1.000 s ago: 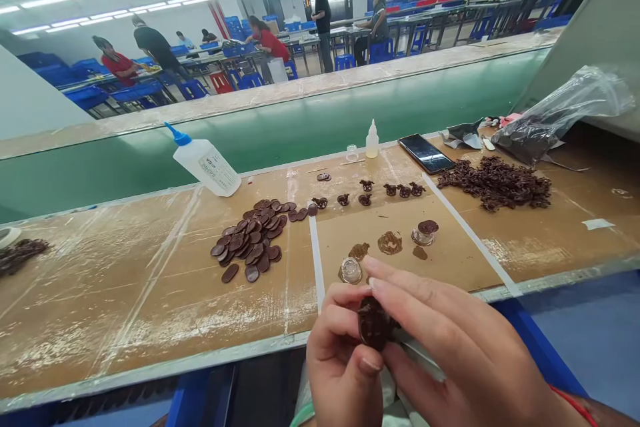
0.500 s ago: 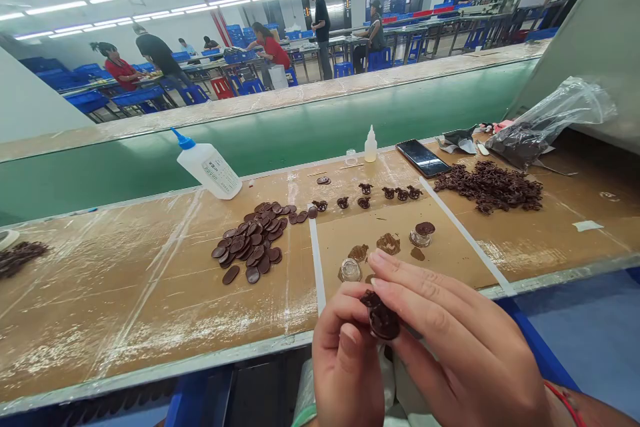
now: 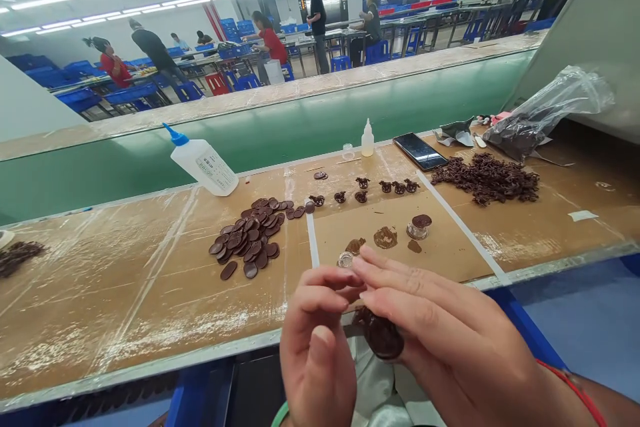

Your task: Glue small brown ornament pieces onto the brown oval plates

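A dark brown horse figurine on an oval base (image 3: 384,337) is pinched between the thumb and fingers of my right hand (image 3: 455,333), close to the table's front edge. Part of the figurine is hidden behind the fingers. Just left of it, my left hand (image 3: 317,350) has curled fingers with the thumb apart, and nothing shows in its grasp. Its fingertips come close to those of my right hand. Beyond the hands, one small clear dish (image 3: 345,259) is partly covered by my fingers. Another clear dish (image 3: 417,233) carries a brown oval disc (image 3: 422,221).
Brown oval discs (image 3: 245,240) lie heaped left of the taped area. Several horse figurines (image 3: 386,187) stand behind it. A blue-capped bottle (image 3: 210,167), a small dropper bottle (image 3: 367,140) and a phone (image 3: 420,151) sit farther back. Loose brown horse pieces (image 3: 487,179) are piled at right.
My left hand has moved left, off the figurine, and its fingers have loosened. My right hand keeps the figurine, which is now a little lower and tilted differently.
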The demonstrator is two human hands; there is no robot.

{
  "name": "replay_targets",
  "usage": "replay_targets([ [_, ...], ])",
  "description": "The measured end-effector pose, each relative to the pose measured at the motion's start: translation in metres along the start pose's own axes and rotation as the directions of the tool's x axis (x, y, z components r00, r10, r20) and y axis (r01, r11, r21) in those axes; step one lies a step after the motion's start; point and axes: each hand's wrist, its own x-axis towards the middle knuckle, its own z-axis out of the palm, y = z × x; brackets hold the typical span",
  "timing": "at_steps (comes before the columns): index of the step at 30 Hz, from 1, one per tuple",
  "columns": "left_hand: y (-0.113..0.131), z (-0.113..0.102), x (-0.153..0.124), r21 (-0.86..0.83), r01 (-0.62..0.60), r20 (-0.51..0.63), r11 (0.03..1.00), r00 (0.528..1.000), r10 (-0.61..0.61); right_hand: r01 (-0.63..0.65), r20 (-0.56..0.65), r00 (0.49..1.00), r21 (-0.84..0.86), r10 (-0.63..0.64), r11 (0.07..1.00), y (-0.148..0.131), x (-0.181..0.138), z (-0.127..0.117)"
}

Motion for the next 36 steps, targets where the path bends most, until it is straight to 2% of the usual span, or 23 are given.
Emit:
replay_targets([
  [2,0.005,-0.001,0.003,0.053,-0.058,0.026,0.997,0.998,0.056,-0.013,-0.003,1.000,0.039,0.013,0.999,-0.001,0.001,-0.001],
  [8,0.004,-0.005,-0.001,0.148,-0.133,0.171,0.980,0.979,0.107,0.002,-0.012,1.000,0.046,-0.001,0.999,-0.004,-0.003,-0.001],
  [12,-0.003,-0.014,-0.003,0.229,-0.306,0.307,0.924,0.923,0.230,0.027,-0.024,0.999,0.037,-0.026,0.999,-0.005,-0.006,-0.002],
  [17,-0.001,-0.018,0.001,0.271,-0.358,0.416,0.894,0.881,0.227,-0.011,-0.004,1.000,-0.003,0.011,1.000,-0.007,-0.004,-0.004],
  [21,-0.001,-0.017,0.004,0.277,-0.342,0.381,0.898,0.897,0.224,-0.014,-0.038,0.999,-0.010,0.014,1.000,-0.009,-0.004,-0.003],
  [28,0.002,-0.015,0.004,0.259,-0.330,0.350,0.908,0.908,0.230,-0.068,-0.031,0.997,0.133,0.073,0.989,-0.010,-0.010,-0.001],
  [36,0.000,-0.016,0.005,0.254,-0.336,0.354,0.907,0.905,0.236,-0.059,-0.021,0.998,0.080,0.061,0.995,-0.008,-0.010,-0.001],
])
